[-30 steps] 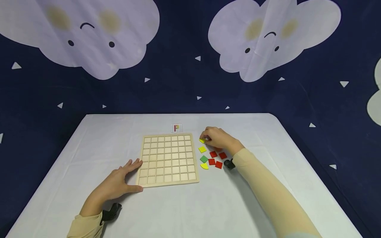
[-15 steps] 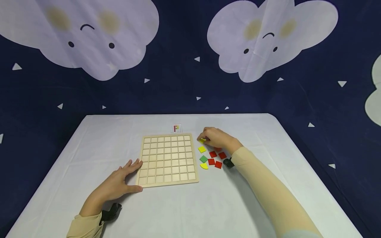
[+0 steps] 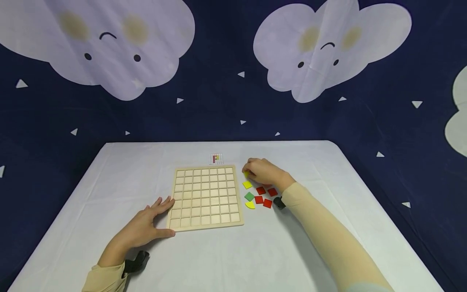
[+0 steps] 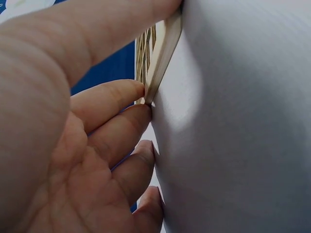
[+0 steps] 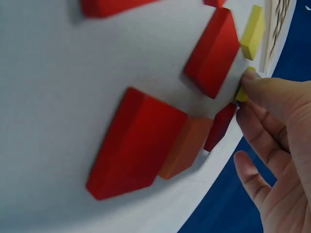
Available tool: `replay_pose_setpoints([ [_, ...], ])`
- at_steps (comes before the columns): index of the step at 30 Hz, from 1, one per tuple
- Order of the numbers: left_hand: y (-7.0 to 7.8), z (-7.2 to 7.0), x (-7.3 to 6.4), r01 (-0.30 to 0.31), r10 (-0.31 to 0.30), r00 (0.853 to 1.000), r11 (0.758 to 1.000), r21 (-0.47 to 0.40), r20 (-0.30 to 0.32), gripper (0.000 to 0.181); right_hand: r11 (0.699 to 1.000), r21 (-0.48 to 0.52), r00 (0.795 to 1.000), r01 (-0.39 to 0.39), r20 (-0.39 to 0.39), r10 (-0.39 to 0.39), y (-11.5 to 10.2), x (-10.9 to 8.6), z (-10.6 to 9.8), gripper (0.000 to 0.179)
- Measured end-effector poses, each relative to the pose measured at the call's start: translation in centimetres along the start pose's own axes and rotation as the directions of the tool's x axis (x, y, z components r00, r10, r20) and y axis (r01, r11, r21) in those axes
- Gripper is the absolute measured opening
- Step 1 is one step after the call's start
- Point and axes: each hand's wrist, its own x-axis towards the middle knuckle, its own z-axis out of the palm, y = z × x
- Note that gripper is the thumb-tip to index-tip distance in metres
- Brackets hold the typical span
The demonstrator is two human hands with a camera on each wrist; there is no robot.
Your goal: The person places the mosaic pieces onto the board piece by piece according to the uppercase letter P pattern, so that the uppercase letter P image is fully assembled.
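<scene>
My left hand (image 3: 144, 225) rests at the left side of a wooden grid board (image 3: 204, 198), its thumb at the near left corner and its spread fingertips at the left rim. In the left wrist view those fingers lie right against the board's edge (image 4: 163, 58). Beyond the board's right side, my right hand (image 3: 266, 171) pinches a yellow tile (image 5: 241, 92) between thumb and fingers, low over the cloth. A second yellow tile (image 3: 247, 185) lies just nearer. Red tiles (image 3: 260, 190), a green tile (image 3: 249, 196) and a yellow quarter-round tile (image 3: 250, 205) lie below the hand.
A small card (image 3: 216, 159) printed with a coloured grid pattern lies behind the board. An orange tile (image 5: 187, 148) sits among the red ones under the right wrist. White cloth covers the table (image 3: 208, 259), and a dark blue cloud-patterned curtain (image 3: 219, 97) hangs behind it.
My right hand has shifted slightly left over the yellow tile, and its fingers hide part of it. The left hand and the board keep their places.
</scene>
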Motion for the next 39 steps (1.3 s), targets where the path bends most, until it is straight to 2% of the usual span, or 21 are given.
replay_pose_setpoints([
  [9,0.0,0.0,-0.1,0.0,0.0,1.0,1.0,-0.008,-0.02,0.103,0.999,0.045,0.999,0.024,-0.05,-0.021,0.5,0.1,0.1,0.021],
  [18,0.2,0.2,0.1,-0.016,0.015,1.0,1.0,-0.022,-0.02,0.101,0.982,0.188,0.991,0.007,-0.134,0.018,0.3,0.2,-0.2,0.029],
  [26,0.2,0.2,0.0,-0.016,0.016,0.999,1.0,-0.017,-0.03,0.102,0.964,0.265,0.988,0.033,-0.156,0.009,-2.4,1.4,-0.7,0.034],
  [34,0.1,0.2,-0.1,-0.026,0.026,0.999,1.0,0.0,-0.035,0.102,0.946,0.321,0.985,0.053,-0.171,0.003,-5.3,3.4,0.1,0.033],
  [39,0.2,0.1,-0.2,-0.036,0.036,0.999,0.999,-0.001,-0.034,0.1,0.943,0.33,0.989,0.036,-0.146,0.014,-6.9,4.2,0.6,0.032],
])
